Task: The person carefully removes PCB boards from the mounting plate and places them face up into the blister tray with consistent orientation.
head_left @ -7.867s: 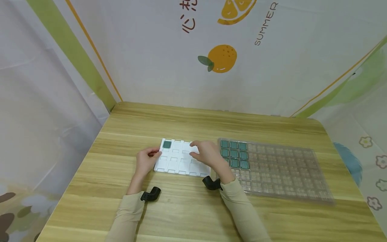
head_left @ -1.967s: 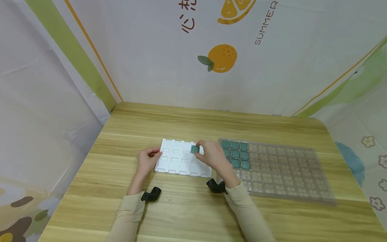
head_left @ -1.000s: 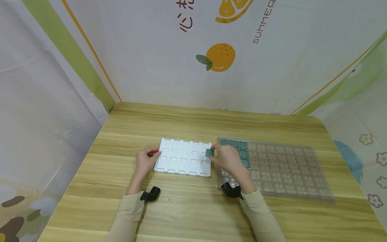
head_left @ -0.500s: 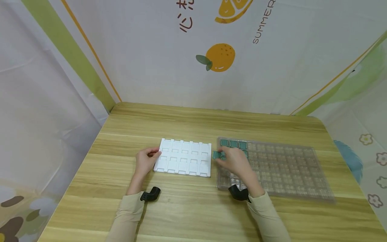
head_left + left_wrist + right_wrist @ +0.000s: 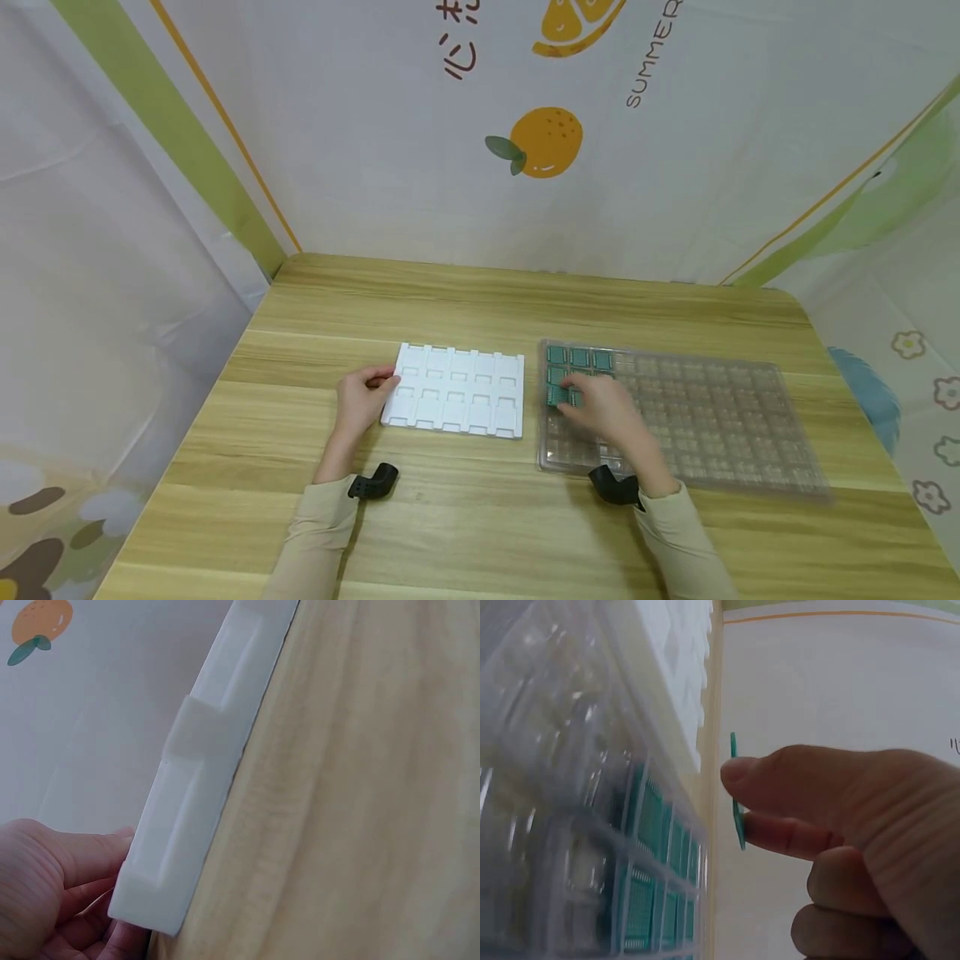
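A white foam tray (image 5: 457,400) with shallow pockets lies on the wooden table, and no chip shows in it. My left hand (image 5: 373,387) grips its left edge, and the left wrist view shows the fingers (image 5: 71,896) at the white tray's (image 5: 202,787) corner. To the right lies a clear plastic tray (image 5: 697,421) with several green chips (image 5: 579,358) in its far-left pockets. My right hand (image 5: 581,398) hovers over that corner and pinches one green chip (image 5: 558,396). In the right wrist view the chip (image 5: 736,787) stands edge-on between thumb and finger, above the clear tray (image 5: 562,787).
The wooden table (image 5: 480,300) is walled by printed cloth at the back and both sides. Black camera mounts sit on my left wrist (image 5: 373,482) and right wrist (image 5: 615,486). Most pockets of the clear tray hold nothing green.
My right hand lifted the green chip out of the white tray and carried it rightward, to above the clear tray's left pockets. The left hand has stayed on the white tray's edge.
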A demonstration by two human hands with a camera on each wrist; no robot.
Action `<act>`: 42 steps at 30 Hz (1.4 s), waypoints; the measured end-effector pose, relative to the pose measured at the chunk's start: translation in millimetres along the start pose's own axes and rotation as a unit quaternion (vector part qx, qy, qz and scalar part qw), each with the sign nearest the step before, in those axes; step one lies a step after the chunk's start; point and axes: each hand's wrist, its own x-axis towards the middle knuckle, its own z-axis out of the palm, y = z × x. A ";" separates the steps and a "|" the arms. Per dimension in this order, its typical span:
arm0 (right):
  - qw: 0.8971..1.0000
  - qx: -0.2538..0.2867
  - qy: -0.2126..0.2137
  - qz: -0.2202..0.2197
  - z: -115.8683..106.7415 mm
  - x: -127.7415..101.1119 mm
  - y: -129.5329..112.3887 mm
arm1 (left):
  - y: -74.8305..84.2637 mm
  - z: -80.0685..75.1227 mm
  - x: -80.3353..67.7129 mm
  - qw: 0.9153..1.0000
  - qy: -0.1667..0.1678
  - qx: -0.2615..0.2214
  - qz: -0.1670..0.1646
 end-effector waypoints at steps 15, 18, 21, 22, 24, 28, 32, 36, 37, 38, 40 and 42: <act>0.999 -0.017 -0.026 0.023 0.6 -20.6 20.9 | -2.0 -1.7 0.9 1.000 0.000 -0.002 -0.005; 0.999 -0.018 -0.025 0.015 1.3 -24.1 22.1 | -1.6 -1.9 0.6 1.000 0.002 -0.003 -0.004; 1.000 -0.022 -0.019 0.005 1.4 -26.5 22.2 | -0.9 -2.1 0.3 1.000 0.005 -0.007 0.001; 1.000 -0.021 -0.019 0.004 1.5 -27.1 22.1 | -0.6 -2.2 0.2 1.000 0.006 -0.008 0.003; 1.000 -0.023 -0.021 0.005 2.0 -27.8 21.8 | -0.3 -2.2 0.3 1.000 0.007 -0.008 0.007; 0.999 -0.021 -0.032 0.014 3.8 -28.9 22.4 | -0.3 -1.7 0.4 1.000 0.007 -0.005 0.007; 0.999 -0.019 -0.032 0.013 4.6 -30.4 23.0 | -0.7 -1.3 0.9 1.000 0.007 -0.002 0.006; 0.999 -0.019 -0.025 0.006 4.6 -32.0 23.5 | -0.3 -1.5 0.9 1.000 0.005 -0.003 0.005; 1.000 -0.019 -0.024 0.004 4.5 -32.3 23.7 | -0.1 -1.6 0.8 1.000 0.005 -0.003 0.004; 1.000 -0.020 -0.023 0.002 4.1 -32.6 23.5 | 0.1 -1.8 0.7 1.000 0.005 -0.003 0.004; 1.000 -0.022 -0.023 0.002 3.1 -33.2 22.6 | 0.1 -1.9 0.6 1.000 0.005 -0.002 0.004; 0.999 -0.023 -0.025 0.004 2.2 -33.5 21.7 | -0.3 -1.8 0.5 1.000 0.004 0.001 0.005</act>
